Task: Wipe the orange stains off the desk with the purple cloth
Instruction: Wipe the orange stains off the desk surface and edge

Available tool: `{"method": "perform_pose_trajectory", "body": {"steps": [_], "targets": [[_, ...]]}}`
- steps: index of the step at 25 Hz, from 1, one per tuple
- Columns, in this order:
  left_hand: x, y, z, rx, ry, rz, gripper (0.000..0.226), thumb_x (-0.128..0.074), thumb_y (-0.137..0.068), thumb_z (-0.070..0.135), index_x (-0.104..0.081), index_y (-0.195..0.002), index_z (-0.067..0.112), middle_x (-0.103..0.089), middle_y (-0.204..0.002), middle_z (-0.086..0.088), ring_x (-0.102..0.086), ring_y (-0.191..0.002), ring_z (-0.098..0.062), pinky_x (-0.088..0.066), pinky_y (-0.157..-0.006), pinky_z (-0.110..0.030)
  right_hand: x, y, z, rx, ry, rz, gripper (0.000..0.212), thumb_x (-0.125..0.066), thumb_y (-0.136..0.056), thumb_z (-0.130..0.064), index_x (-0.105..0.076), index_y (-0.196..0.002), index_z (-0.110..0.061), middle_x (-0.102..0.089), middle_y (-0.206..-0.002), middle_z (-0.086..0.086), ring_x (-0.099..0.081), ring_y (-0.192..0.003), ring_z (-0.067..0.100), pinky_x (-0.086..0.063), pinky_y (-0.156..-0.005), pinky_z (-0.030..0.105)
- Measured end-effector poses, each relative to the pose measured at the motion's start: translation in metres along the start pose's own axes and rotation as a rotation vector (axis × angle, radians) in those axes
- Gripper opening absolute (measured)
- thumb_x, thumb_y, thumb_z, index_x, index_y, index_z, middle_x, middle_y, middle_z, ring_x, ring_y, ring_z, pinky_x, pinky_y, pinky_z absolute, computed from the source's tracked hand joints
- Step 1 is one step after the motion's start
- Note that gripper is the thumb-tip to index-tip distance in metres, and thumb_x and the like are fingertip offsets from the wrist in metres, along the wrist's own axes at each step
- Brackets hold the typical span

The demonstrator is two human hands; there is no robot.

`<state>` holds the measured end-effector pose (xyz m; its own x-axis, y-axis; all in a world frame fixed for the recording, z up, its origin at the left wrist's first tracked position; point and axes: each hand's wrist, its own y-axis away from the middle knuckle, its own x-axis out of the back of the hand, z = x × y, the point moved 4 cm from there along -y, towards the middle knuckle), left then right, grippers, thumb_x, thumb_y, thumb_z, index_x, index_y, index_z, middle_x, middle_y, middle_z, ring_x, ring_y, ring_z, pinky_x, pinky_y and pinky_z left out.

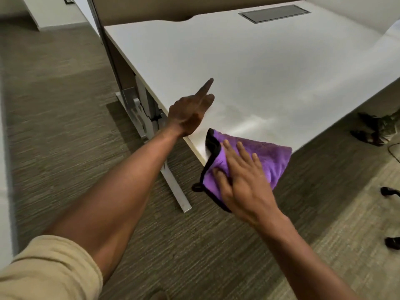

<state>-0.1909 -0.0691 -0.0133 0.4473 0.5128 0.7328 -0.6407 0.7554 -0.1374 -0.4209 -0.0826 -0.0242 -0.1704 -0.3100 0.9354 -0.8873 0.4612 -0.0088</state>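
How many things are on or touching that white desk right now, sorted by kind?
Hands: 2, the left hand at the desk edge, the right hand pressing on the cloth
Purple cloth: 1
Grey hatch set in the desktop: 1
Orange stains: 0 that I can make out
Total: 4

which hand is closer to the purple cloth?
Right. The right hand lies flat on the purple cloth at the desk's near corner. The left hand is apart from it, up and to the left over the desk edge, index finger extended.
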Motion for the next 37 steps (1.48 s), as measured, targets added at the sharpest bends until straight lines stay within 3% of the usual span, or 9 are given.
{"method": "perform_pose_trajectory", "body": {"steps": [3,6,10,12,14,20,26,31,37], "targets": [[0.0,0.001,0.001,-0.024,-0.024,-0.006,0.052,-0.024,-0.109,0.05,-0.016,-0.16,0.046,-0.062,-0.095,0.001,-0.056,-0.098,-0.023,-0.03,-0.078,-0.033,0.012,-0.043,0.023,-0.19,-0.039,0.067,0.062,-0.034,-0.107,-0.05,-0.016,-0.163,-0.029,-0.013,-0.17,-0.011,-0.006,-0.159,0.016,0.0,-0.128,0.041],[-0.002,-0.001,-0.002,-0.037,-0.018,0.013,0.053,-0.026,-0.107,0.053,-0.019,-0.159,0.048,-0.068,-0.124,-0.005,-0.06,-0.115,-0.029,-0.031,-0.081,-0.034,0.011,-0.084,0.027,-0.294,0.08,0.022,0.066,-0.025,-0.107,-0.055,-0.006,-0.164,-0.027,-0.002,-0.172,-0.005,0.002,-0.159,0.024,0.001,-0.128,0.052],[-0.001,-0.001,-0.004,-0.041,-0.015,0.031,0.061,-0.022,-0.098,0.061,-0.022,-0.158,0.05,-0.066,-0.134,0.001,-0.058,-0.122,-0.029,-0.035,-0.086,-0.035,-0.01,-0.049,-0.01,0.032,0.102,-0.061,0.066,-0.021,-0.105,-0.06,0.003,-0.162,-0.037,0.01,-0.17,-0.014,0.015,-0.158,0.019,0.007,-0.127,0.047],[-0.001,-0.002,-0.003,-0.061,-0.027,0.016,0.057,-0.023,-0.102,0.059,-0.021,-0.159,0.048,-0.067,-0.13,-0.001,-0.058,-0.119,-0.028,-0.033,-0.083,-0.034,-0.007,-0.023,-0.007,0.161,0.072,-0.116,0.063,-0.023,-0.105,-0.061,0.007,-0.159,-0.048,0.012,-0.168,-0.023,0.019,-0.156,0.009,0.01,-0.127,0.041],[0.0,-0.001,-0.004,-0.063,-0.027,0.018,0.053,-0.026,-0.107,0.054,-0.02,-0.159,0.047,-0.067,-0.127,-0.003,-0.058,-0.117,-0.027,-0.032,-0.082,-0.033,0.006,-0.032,0.016,0.121,0.025,-0.167,0.058,-0.021,-0.103,-0.063,0.008,-0.153,-0.057,0.012,-0.166,-0.027,0.019,-0.155,0.003,0.009,-0.128,0.039],[-0.003,-0.006,-0.007,-0.074,-0.063,0.039,0.055,-0.025,-0.105,0.057,-0.02,-0.159,0.048,-0.064,-0.136,0.0,-0.057,-0.124,-0.023,-0.033,-0.084,-0.031,0.007,-0.121,0.033,-0.178,0.116,-0.063,0.066,-0.017,-0.105,-0.061,0.001,-0.163,-0.033,0.006,-0.171,-0.011,0.008,-0.159,0.021,0.005,-0.128,0.05],[-0.007,-0.007,-0.011,-0.072,-0.059,0.03,0.057,-0.026,-0.103,0.06,-0.019,-0.158,0.049,-0.06,-0.142,0.006,-0.055,-0.127,-0.02,-0.033,-0.088,-0.031,0.019,-0.058,0.048,0.12,0.09,-0.157,0.063,-0.015,-0.099,-0.071,0.0,-0.157,-0.05,0.005,-0.166,-0.026,0.013,-0.155,0.003,0.006,-0.128,0.037],[-0.006,-0.008,-0.01,-0.061,-0.085,0.043,0.055,-0.029,-0.107,0.055,-0.019,-0.159,0.046,-0.058,-0.145,0.008,-0.053,-0.131,-0.018,-0.03,-0.091,-0.028,0.031,-0.105,0.094,-0.223,0.152,-0.004,0.065,-0.02,-0.102,-0.063,-0.009,-0.162,-0.039,-0.003,-0.17,-0.017,0.001,-0.159,0.016,-0.002,-0.129,0.047],[-0.007,-0.009,-0.012,-0.064,-0.07,0.033,0.058,-0.029,-0.103,0.059,-0.023,-0.159,0.046,-0.055,-0.149,0.012,-0.05,-0.137,-0.018,-0.037,-0.103,-0.035,0.007,-0.038,0.052,-0.02,-0.042,0.143,0.061,-0.026,-0.099,-0.067,-0.026,-0.157,-0.045,-0.018,-0.164,-0.025,-0.005,-0.158,0.006,-0.002,-0.129,0.043]]}}
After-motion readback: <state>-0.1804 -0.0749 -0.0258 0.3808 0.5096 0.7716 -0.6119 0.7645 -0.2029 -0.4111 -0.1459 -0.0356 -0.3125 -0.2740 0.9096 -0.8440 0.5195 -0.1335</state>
